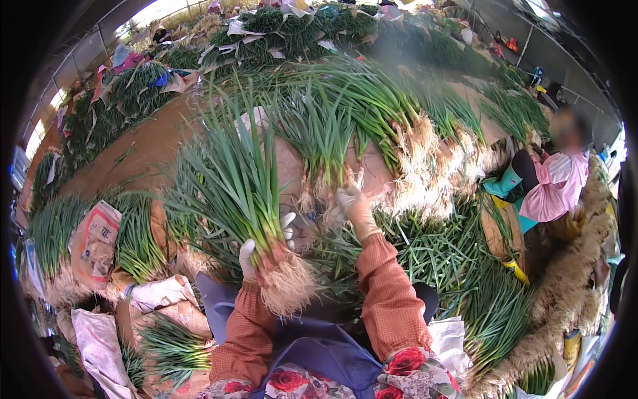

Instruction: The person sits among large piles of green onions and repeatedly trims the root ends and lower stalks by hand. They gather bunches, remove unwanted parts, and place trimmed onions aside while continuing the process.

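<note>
In my gloved left hand (248,259) is a thick bunch of green onions (262,193). The thumb and fingers wrap its pale reddish lower stems, the leaves fan up and away, and the shaggy roots (289,286) hang toward me. Ahead and to the right, my gloved right hand (354,206) has its fingers bent at the root end of some loose green onions (325,149), seemingly pinching a few. Its fingertips are partly hidden among the roots. These onions lie on brown sheeting beside a larger row of onions (392,113) with tangled pale roots.
Cut green leaves (425,253) are heaped right of my knees. A person in a pink vest (558,186) sits at the right, near a long bank of roots (565,292). Bundled onions (139,239) and a printed sack (96,243) stand left. More piles (286,33) fill the back.
</note>
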A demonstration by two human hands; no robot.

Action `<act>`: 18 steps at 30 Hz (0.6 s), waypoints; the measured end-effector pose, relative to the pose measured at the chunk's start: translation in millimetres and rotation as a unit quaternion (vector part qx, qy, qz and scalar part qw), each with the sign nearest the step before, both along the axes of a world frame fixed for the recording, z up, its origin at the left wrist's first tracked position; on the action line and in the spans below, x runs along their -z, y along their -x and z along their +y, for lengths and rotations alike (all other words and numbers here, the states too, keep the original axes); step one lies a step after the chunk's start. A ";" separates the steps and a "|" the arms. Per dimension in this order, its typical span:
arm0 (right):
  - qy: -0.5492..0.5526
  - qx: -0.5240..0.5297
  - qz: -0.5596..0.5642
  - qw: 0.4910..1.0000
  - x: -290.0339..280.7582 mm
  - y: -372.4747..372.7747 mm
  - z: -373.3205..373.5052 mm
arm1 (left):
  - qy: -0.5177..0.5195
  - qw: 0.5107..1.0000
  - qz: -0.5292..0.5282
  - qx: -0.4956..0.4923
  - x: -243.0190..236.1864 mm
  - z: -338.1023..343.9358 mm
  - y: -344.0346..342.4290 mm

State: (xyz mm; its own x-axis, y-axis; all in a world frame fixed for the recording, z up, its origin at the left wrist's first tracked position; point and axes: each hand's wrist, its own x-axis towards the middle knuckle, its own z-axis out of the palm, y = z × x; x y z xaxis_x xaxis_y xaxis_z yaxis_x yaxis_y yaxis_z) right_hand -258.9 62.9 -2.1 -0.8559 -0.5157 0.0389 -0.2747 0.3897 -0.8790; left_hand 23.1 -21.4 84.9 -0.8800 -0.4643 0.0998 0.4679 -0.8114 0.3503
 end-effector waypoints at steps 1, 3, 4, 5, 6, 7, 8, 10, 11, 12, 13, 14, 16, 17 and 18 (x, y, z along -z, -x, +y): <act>0.015 0.021 0.031 0.999 4.9 2.8 9.5 | -0.008 1.000 -0.007 0.011 2.8 -1.6 2.0; -0.075 0.095 0.203 0.972 -17.9 -24.2 15.7 | -0.020 0.999 -0.033 0.013 11.6 -4.3 -4.9; -0.066 0.057 0.218 0.972 -27.5 -35.0 12.0 | -0.021 0.999 -0.042 0.016 18.4 -4.5 -4.8; -0.056 0.023 0.236 0.970 -37.3 -43.1 6.2 | -0.021 0.998 -0.047 0.021 26.9 -4.8 -0.4; -0.047 -0.011 0.253 0.966 -46.3 -52.6 -3.0 | 0.010 0.996 -0.085 -0.017 50.1 -14.2 -0.9; -0.040 -0.041 0.272 0.960 -53.7 -59.7 -10.8 | 0.040 0.991 -0.119 -0.050 85.8 -30.4 -4.3; -0.041 -0.064 0.294 0.953 -59.7 -62.2 -14.8 | 0.067 0.984 -0.148 -0.075 108.4 -40.0 -4.5; -0.075 -0.074 0.353 0.930 -73.3 -41.2 -0.6 | -0.004 0.990 0.085 0.111 79.6 -28.0 10.3; -0.160 -0.108 0.343 0.919 -42.3 -13.4 10.2 | 0.024 0.997 0.028 0.075 37.0 -0.3 30.4; -0.247 -0.135 0.475 0.834 -74.9 -49.0 5.0 | -0.037 0.997 0.026 0.058 51.9 -18.6 10.1; -0.100 -0.104 0.374 0.916 -46.4 -34.3 4.2 | -0.100 0.992 0.042 0.072 57.3 -20.6 12.3; -0.064 -0.095 0.235 0.965 -32.6 -34.9 7.7 | -0.033 0.998 -0.033 -0.038 15.5 4.9 16.2; -0.034 -0.155 -0.121 0.980 -88.0 -88.2 9.5 | -0.003 0.998 -0.050 0.046 39.2 -30.5 4.3; -0.061 -0.203 -0.078 0.974 -94.5 -107.2 19.0 | 0.008 0.993 -0.053 0.101 58.6 -46.3 2.2; -0.057 -0.226 0.190 0.954 -35.8 -105.0 29.4 | -0.043 0.987 -0.031 0.152 71.5 -34.2 23.2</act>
State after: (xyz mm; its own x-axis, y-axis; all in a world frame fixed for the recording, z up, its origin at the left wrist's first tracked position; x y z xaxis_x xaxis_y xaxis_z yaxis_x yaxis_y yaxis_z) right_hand -154.0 92.3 33.8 -0.4804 -0.8477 0.2248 -0.7279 0.2425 -0.6413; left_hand -0.1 -55.7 13.3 -0.9832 -0.1822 0.0125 0.1777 -0.9387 0.2955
